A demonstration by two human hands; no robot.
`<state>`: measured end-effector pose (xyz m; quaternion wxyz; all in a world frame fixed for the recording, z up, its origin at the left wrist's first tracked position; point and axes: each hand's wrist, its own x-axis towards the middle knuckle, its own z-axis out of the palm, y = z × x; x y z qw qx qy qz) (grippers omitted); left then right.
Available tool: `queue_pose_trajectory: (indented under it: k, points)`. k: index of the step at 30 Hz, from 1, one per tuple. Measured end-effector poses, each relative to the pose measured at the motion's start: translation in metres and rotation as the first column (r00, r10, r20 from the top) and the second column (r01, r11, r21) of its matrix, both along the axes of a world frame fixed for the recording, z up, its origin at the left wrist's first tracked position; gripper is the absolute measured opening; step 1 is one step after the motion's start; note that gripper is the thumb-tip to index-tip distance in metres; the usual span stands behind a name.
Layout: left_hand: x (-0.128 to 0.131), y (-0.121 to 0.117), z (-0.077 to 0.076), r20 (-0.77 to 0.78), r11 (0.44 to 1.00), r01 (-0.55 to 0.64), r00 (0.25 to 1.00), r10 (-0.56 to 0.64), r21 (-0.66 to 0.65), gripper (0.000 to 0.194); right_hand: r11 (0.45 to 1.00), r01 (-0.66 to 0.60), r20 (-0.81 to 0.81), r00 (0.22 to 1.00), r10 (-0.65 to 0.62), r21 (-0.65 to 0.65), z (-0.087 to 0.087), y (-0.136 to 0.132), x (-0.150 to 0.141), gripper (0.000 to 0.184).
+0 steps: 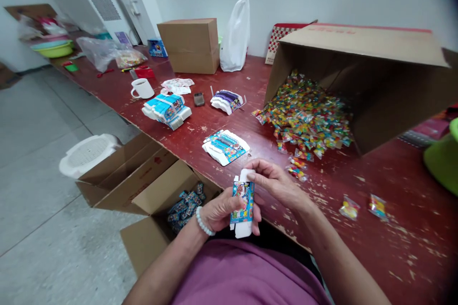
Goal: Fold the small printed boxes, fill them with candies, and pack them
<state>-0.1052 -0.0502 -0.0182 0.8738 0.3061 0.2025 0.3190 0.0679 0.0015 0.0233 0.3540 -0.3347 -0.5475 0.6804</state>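
Note:
Both my hands hold a small blue printed carton (244, 205) upright above the table's near edge. My left hand (222, 212), with a white bead bracelet at the wrist, grips its lower left side. My right hand (275, 182) pinches the white top flap with curled fingers. A stack of flat unfolded cartons (225, 147) lies on the red table (393, 228) just beyond my hands. Small wrapped candy packets (296, 167) lie right of them.
A big cardboard box (361, 76) on its side spills a heap of candy packets (307, 116). More flat carton stacks (167, 110), (227, 101), a white mug (142, 88), a closed box (190, 45) and a plastic bag (235, 35) stand farther back. An open floor box (157, 209) holds finished cartons.

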Motion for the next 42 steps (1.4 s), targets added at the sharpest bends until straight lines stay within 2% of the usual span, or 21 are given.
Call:
queue_pose_trajectory:
  k: [4,6,9,12,16,20,22,25,27,29,32,36,39,42]
  points:
    - [0.002,0.0,0.009,-0.089,0.996,-0.082,0.993,0.083,0.02,0.046,0.984,-0.064,-0.17,0.985,0.035,-0.167,0.001,-0.016,-0.001,0.043]
    - [0.001,0.002,0.016,-0.162,0.991,-0.133,0.977,0.136,0.024,0.038,0.975,-0.091,-0.233,0.972,0.042,-0.203,0.0,-0.024,-0.002,0.047]
    - [0.001,0.004,0.023,-0.257,0.981,-0.177,0.947,0.191,0.079,0.031,0.975,-0.081,-0.255,0.967,0.026,-0.208,-0.005,-0.031,-0.004,0.041]
    - [0.005,0.005,0.024,-0.299,0.977,-0.178,0.931,0.207,0.121,0.036,0.976,-0.032,-0.211,0.977,-0.014,-0.213,-0.018,-0.033,-0.004,0.035]
    - [0.014,0.009,0.02,-0.388,0.949,-0.292,0.866,0.315,0.121,0.039,0.982,0.134,-0.012,0.99,-0.137,-0.133,-0.032,-0.03,-0.003,0.028]
    - [0.016,0.012,0.02,-0.449,0.912,-0.31,0.797,0.403,0.27,0.037,0.946,0.306,0.124,0.94,-0.318,0.111,-0.031,-0.025,0.0,0.023]
    - [0.014,0.009,0.021,-0.44,0.882,-0.36,0.768,0.465,0.304,0.04,0.929,0.332,0.139,0.924,-0.355,0.165,-0.028,-0.023,0.002,0.023]
    - [0.013,0.002,0.022,-0.401,0.816,-0.492,0.711,0.578,0.303,0.061,0.923,0.37,0.082,0.922,-0.379,0.105,-0.028,-0.023,0.001,0.031]
    - [0.014,-0.002,0.024,-0.365,0.794,-0.52,0.706,0.607,0.315,0.076,0.905,0.423,0.001,0.906,-0.423,0.041,-0.029,-0.025,-0.003,0.043]
    - [0.015,-0.005,0.026,-0.32,0.794,-0.515,0.73,0.604,0.324,0.081,0.898,0.439,-0.071,0.897,-0.437,0.01,-0.03,-0.028,-0.009,0.042]
    - [0.016,-0.005,0.028,-0.297,0.791,-0.511,0.74,0.604,0.335,0.069,0.904,0.426,-0.119,0.9,-0.419,0.042,-0.03,-0.029,-0.012,0.032]
    - [0.013,-0.002,0.03,-0.357,0.814,-0.5,0.732,0.58,0.296,0.044,0.905,0.421,-0.027,0.907,-0.42,0.062,-0.028,-0.025,-0.006,0.025]
    - [0.011,0.002,0.026,-0.403,0.822,-0.487,0.716,0.569,0.296,0.029,0.931,0.366,0.021,0.931,-0.366,-0.002,-0.026,-0.021,-0.001,0.028]
    - [0.01,0.003,0.019,-0.441,0.805,-0.463,0.675,0.592,0.372,0.025,0.936,0.342,-0.021,0.938,-0.345,-0.083,-0.022,-0.018,0.0,0.031]
